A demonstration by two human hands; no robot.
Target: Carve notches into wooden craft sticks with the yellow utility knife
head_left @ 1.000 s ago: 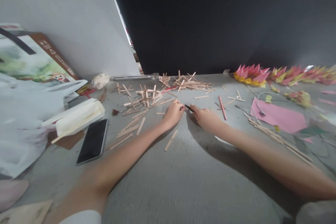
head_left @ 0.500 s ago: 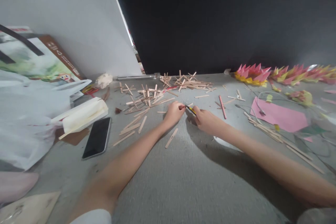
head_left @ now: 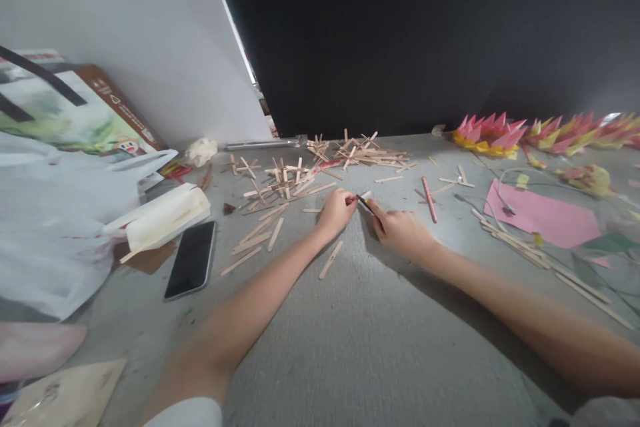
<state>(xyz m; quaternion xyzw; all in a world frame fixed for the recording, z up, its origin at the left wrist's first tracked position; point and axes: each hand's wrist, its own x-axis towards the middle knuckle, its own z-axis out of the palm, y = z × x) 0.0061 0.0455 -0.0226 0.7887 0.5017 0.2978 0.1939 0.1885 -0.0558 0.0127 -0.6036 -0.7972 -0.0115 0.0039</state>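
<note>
Black-yellow cutter (head_left: 365,203) pinched in R hand (head_left: 397,227), arm angled in; L hand (head_left: 337,210) fingertips pinched.

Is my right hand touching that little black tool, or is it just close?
Touching. The head view shows the fingers of the right hand wrapped around one end of the black tool, while its tip points toward the left hand.

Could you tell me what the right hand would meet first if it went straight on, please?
Probably the left hand: the right hand holds a tool aimed that way, though depth is unclear.
</note>
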